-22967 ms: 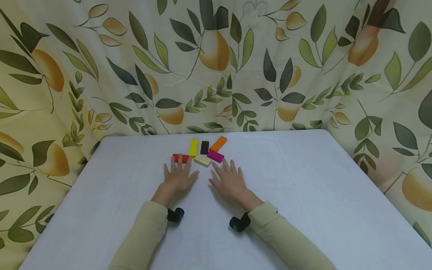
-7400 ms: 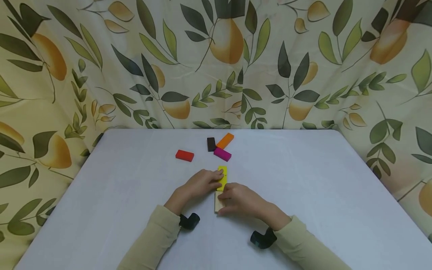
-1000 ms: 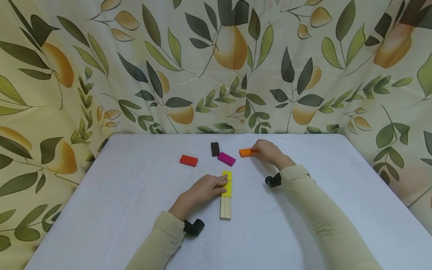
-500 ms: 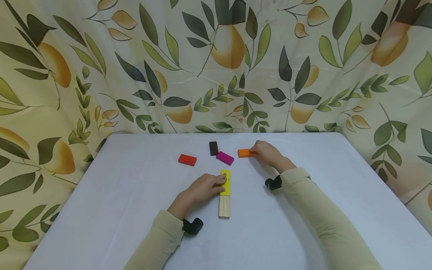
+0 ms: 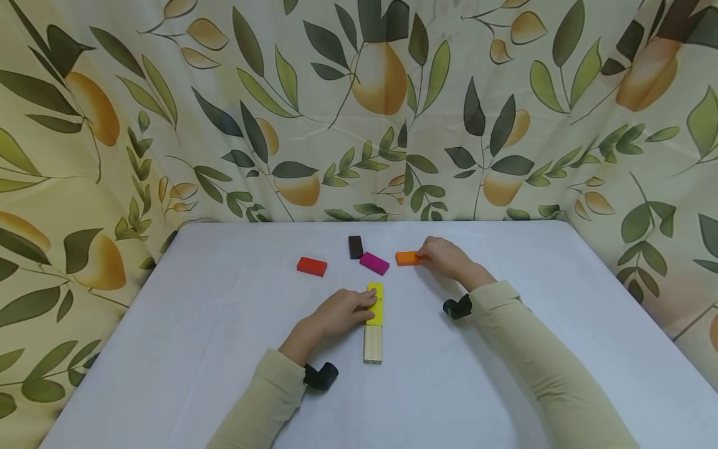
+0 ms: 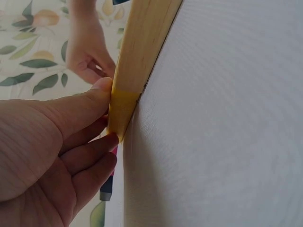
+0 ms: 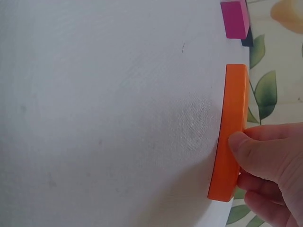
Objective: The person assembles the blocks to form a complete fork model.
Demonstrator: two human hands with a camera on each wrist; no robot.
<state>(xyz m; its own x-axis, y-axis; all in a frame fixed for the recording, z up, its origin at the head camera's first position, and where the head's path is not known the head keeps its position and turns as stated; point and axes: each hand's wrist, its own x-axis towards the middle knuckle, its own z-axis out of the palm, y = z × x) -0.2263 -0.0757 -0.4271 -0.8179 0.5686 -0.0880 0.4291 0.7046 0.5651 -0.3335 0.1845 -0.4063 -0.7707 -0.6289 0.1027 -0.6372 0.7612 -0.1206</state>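
A yellow block (image 5: 378,308) lies end to end with a plain wooden block (image 5: 373,344) in a line at mid-table. My left hand (image 5: 335,313) holds the yellow block from its left, with thumb and fingertips against it; the left wrist view shows the thumb near the seam with the wooden block (image 6: 144,45). Farther back on the right, my right hand (image 5: 447,258) pinches an orange block (image 5: 406,258) by its right part. The right wrist view shows the thumb on the face of the orange block (image 7: 232,104), with other fingers behind it.
A magenta block (image 5: 374,263) lies left of the orange one, close to a dark brown block (image 5: 356,247). A red block (image 5: 311,266) lies apart on the left. All are on a white-covered table (image 5: 185,349), with a leaf-and-fruit patterned curtain (image 5: 348,149) behind.
Since the earliest frame, the yellow and wooden blocks have come nearer and been lined up. My right hand has taken the orange block and turned it sideways, to the right. The last second shows little movement.
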